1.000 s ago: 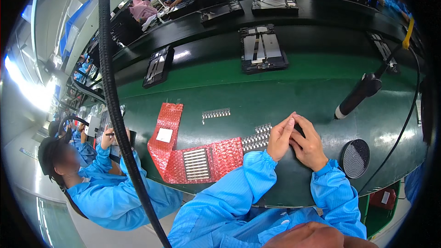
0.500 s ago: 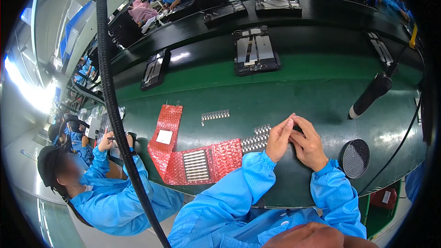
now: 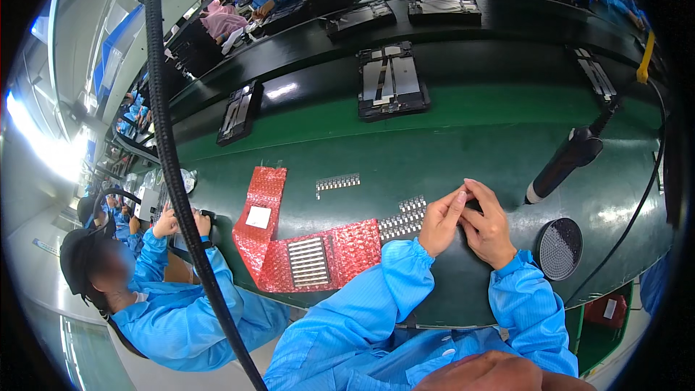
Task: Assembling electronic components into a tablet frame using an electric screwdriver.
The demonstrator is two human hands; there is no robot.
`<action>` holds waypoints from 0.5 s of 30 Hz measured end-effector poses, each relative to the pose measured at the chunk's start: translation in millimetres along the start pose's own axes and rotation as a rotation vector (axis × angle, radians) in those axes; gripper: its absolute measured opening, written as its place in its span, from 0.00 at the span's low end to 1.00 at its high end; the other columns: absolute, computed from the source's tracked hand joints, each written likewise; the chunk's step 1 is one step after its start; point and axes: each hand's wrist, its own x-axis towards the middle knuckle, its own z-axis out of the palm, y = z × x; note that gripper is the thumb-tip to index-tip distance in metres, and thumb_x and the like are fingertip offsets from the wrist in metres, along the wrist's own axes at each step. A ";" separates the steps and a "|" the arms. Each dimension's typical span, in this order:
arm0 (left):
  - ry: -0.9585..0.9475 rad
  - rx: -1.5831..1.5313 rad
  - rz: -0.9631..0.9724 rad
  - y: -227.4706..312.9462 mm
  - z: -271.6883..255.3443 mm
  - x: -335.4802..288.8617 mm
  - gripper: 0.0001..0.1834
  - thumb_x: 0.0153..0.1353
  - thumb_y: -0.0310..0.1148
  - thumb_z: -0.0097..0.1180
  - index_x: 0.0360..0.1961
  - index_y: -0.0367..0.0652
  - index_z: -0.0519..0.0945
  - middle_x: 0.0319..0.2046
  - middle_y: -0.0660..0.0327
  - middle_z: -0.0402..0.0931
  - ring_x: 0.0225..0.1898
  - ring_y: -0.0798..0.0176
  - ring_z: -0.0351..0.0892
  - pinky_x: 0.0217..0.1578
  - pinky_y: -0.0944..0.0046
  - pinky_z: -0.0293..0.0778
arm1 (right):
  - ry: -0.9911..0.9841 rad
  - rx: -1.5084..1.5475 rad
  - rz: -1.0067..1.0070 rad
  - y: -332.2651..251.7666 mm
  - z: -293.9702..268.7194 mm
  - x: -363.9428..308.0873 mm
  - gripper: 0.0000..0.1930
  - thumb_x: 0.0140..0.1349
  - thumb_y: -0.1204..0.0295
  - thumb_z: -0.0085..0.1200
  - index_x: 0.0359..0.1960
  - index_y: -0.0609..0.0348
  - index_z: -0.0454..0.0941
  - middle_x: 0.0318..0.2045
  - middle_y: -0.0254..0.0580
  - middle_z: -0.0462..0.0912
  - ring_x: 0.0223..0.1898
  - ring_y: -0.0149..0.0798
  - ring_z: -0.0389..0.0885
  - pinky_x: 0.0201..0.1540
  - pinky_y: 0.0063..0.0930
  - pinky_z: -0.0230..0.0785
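My left hand [image 3: 441,223] and my right hand [image 3: 487,226] meet above the green table, fingertips pinched together. Whatever lies between them is too small or hidden to make out. Just left of my left hand lie short strips of small silver parts [image 3: 405,224], partly covered by that hand. A similar strip [image 3: 338,182] lies farther off on the table. Red bubble wrap [image 3: 355,240] spreads to the left, bent at a corner. On it rests a framed panel [image 3: 310,261] with rows of pale bars, and a white label [image 3: 258,216] shows on its upper arm.
A black cylindrical tool [image 3: 565,164] hangs at the right, above a round dark dish [image 3: 560,249] of small pieces. Beyond the table, black device trays [image 3: 392,81] sit on a dark belt [image 3: 304,94]. A co-worker [image 3: 174,297] sits at left; a black braided cable [image 3: 170,145] crosses the view.
The middle device tray has shifted slightly left, and the hanging tool has swung left. The co-worker's hands have moved a little. My hands stay nearly where they were, fingertips still together.
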 end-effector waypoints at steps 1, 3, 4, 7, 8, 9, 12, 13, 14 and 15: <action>0.000 0.000 0.000 -1.6 -0.2 -0.8 0.24 0.68 0.40 0.38 0.57 0.30 0.64 0.52 0.51 0.69 0.53 0.62 0.69 0.52 0.66 0.67 | 0.009 0.004 0.001 -0.4 0.0 0.0 0.13 0.37 0.82 0.59 0.29 0.64 0.79 0.50 0.56 0.71 0.49 0.54 0.72 0.48 0.39 0.69; 0.046 -0.130 -0.080 -2.7 1.5 -2.3 0.25 0.68 0.40 0.37 0.57 0.30 0.63 0.52 0.51 0.69 0.52 0.62 0.70 0.49 0.65 0.70 | 0.019 0.008 0.002 -0.8 -0.2 -0.7 0.12 0.37 0.82 0.58 0.29 0.64 0.79 0.49 0.56 0.71 0.49 0.55 0.72 0.48 0.39 0.69; 0.045 -0.130 -0.080 -0.8 3.4 -2.6 0.25 0.68 0.40 0.37 0.57 0.30 0.63 0.52 0.51 0.69 0.52 0.62 0.70 0.49 0.65 0.70 | 0.048 0.024 0.008 -0.4 -0.2 -1.7 0.12 0.38 0.83 0.58 0.29 0.65 0.78 0.48 0.56 0.72 0.48 0.54 0.73 0.48 0.39 0.69; 0.118 -0.243 -0.116 6.4 9.7 -3.4 0.24 0.67 0.42 0.40 0.55 0.34 0.68 0.50 0.52 0.71 0.48 0.66 0.72 0.42 0.68 0.73 | 0.130 0.031 0.021 1.0 -0.4 -4.7 0.10 0.41 0.84 0.57 0.30 0.66 0.77 0.46 0.56 0.74 0.46 0.54 0.75 0.46 0.38 0.70; 0.129 -0.233 -0.127 6.9 10.6 -3.6 0.23 0.67 0.42 0.40 0.54 0.34 0.69 0.47 0.53 0.73 0.45 0.66 0.74 0.41 0.68 0.75 | 0.183 0.022 0.028 1.7 -0.8 -5.6 0.10 0.43 0.84 0.57 0.30 0.67 0.77 0.45 0.55 0.74 0.45 0.54 0.75 0.46 0.38 0.70; 0.141 -0.221 -0.138 7.6 10.8 -3.9 0.23 0.67 0.42 0.40 0.52 0.33 0.70 0.44 0.53 0.75 0.42 0.67 0.76 0.39 0.68 0.76 | 0.184 0.024 0.028 2.3 -1.2 -5.6 0.10 0.43 0.84 0.57 0.30 0.67 0.77 0.45 0.55 0.74 0.45 0.54 0.75 0.46 0.38 0.70; 0.030 -0.199 -0.145 4.7 7.0 -5.3 0.22 0.67 0.42 0.41 0.48 0.33 0.73 0.36 0.57 0.77 0.34 0.68 0.78 0.35 0.68 0.76 | 0.228 -0.002 0.031 2.5 -2.4 -5.2 0.09 0.46 0.84 0.56 0.31 0.68 0.76 0.44 0.55 0.75 0.44 0.53 0.76 0.44 0.36 0.70; 0.029 -0.198 -0.145 5.5 7.2 -5.6 0.22 0.67 0.42 0.41 0.48 0.33 0.73 0.36 0.57 0.77 0.34 0.68 0.78 0.35 0.68 0.76 | 0.228 -0.001 0.040 1.7 -2.6 -4.7 0.08 0.46 0.84 0.56 0.31 0.69 0.76 0.44 0.55 0.75 0.44 0.54 0.76 0.43 0.36 0.71; 0.024 -0.162 -0.144 7.6 8.3 -6.1 0.21 0.66 0.42 0.42 0.45 0.33 0.74 0.32 0.59 0.78 0.32 0.68 0.78 0.34 0.69 0.76 | 0.229 0.000 0.049 0.9 -2.8 -4.3 0.08 0.46 0.84 0.56 0.31 0.69 0.76 0.44 0.56 0.75 0.43 0.54 0.76 0.43 0.36 0.71; 0.019 -0.126 -0.142 9.5 9.4 -6.3 0.21 0.66 0.42 0.43 0.43 0.32 0.75 0.29 0.60 0.78 0.31 0.69 0.78 0.33 0.70 0.76 | 0.229 0.000 0.049 0.7 -3.1 -4.3 0.08 0.46 0.84 0.56 0.31 0.69 0.76 0.44 0.56 0.75 0.43 0.54 0.76 0.43 0.36 0.71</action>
